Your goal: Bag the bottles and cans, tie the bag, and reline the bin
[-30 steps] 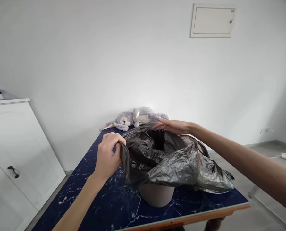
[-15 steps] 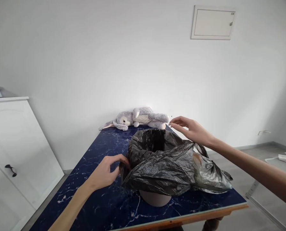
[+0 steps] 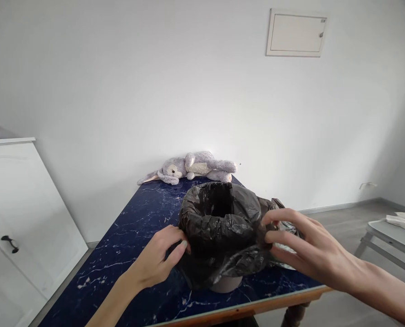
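A black trash bag point(image 3: 219, 231) lines a bin, its top folded outward over the rim and hanging down the sides. Only the grey base of the bin point(image 3: 226, 284) shows below the plastic. My left hand point(image 3: 161, 256) is at the bag's left side, thumb and fingers closed on the hanging plastic. On the right, my right hand point(image 3: 311, 247) has its fingers apart and curved, the tips against the bag's side. Behind those fingers a crumpled, shinier part of the bag spreads to the right, partly hidden.
The bin stands on a blue marble-patterned table point(image 3: 121, 254) with a wooden front edge. A grey plush rabbit point(image 3: 192, 168) lies at the back by the wall. To the left is a white cabinet point(image 3: 12, 200); at right, a grey chair point(image 3: 389, 236) with white cloth.
My right hand has come down and nearer, from beyond the bin to its right side. The bag's front flap now hangs lower, showing more of the folded rim. My left hand remains at the left side.
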Available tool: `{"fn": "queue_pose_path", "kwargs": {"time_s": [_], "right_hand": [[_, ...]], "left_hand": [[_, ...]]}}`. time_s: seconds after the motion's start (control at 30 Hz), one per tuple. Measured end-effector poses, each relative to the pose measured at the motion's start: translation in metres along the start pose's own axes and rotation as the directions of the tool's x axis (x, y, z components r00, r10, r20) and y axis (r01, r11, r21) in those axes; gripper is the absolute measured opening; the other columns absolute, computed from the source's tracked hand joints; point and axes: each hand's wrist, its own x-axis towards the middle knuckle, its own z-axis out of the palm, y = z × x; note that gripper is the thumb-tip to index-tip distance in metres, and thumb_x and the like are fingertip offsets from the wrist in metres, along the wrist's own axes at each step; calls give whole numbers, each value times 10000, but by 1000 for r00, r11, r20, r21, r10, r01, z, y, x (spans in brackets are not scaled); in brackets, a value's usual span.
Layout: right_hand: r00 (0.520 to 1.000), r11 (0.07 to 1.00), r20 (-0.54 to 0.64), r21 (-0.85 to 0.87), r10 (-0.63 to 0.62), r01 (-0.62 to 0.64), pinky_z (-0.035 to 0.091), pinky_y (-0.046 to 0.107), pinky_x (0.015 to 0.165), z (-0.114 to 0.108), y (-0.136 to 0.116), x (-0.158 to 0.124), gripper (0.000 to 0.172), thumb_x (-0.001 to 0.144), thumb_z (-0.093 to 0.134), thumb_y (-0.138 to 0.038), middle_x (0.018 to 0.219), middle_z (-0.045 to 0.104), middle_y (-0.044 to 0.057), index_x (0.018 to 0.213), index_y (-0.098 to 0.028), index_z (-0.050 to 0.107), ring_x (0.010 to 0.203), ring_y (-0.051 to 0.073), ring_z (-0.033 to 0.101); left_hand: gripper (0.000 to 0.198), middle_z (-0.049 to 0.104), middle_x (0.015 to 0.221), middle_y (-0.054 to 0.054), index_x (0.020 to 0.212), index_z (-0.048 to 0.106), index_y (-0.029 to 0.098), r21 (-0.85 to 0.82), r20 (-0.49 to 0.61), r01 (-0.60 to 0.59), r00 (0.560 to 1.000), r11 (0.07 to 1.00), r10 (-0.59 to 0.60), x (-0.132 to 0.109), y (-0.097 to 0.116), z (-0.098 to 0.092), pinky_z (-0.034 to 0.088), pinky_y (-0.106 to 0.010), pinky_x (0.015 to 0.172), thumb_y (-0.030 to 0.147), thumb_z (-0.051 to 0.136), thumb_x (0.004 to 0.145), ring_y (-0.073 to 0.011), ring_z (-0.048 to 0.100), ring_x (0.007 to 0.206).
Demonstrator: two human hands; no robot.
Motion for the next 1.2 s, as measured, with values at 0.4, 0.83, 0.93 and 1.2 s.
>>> {"fn": "queue_pose_path", "kwargs": {"time_s": [0.4,0.83,0.93,1.2], "right_hand": [[890,925,456,340,-2,-172,602,392,634,51,-14,-41,200,923,650,-184,948,734,61,1083,-303,626,832,265,740],[921,904,117,178,372,-388,686,490,926,11,-6,-12,650,999,712,-424,1641,416,179,1584,-333,444,1323,363,652],[923,920,199,157,328,-360,618,615,1067,33,-7,-9,843,953,769,-488,1729,280,178,1648,-337,317,1528,438,452],[936,924,113,157,335,-349,455,681,1218,90,5,25,732,853,886,-472,1584,391,200,1357,-281,391,1609,436,276]], "left_hand": [[413,754,850,-83,869,746,248,117,105,42,993,992,-55,-2,-7,20,587,-391,895,446,460,1090,-278,723,888],[1222,188,1775,-184,1674,121,368,-264,-251,294,899,918,-360,-9,-25,47,450,-644,1200,751,838,762,-484,315,1594],[1495,128,1796,-206,1695,-138,406,-343,-79,385,897,857,-434,-10,-25,70,455,-702,1186,753,898,676,-514,298,1603],[1472,138,1799,-219,1711,-176,359,-229,-17,548,824,804,-566,-22,-65,110,387,-716,1237,732,863,738,-491,230,1635]]}}
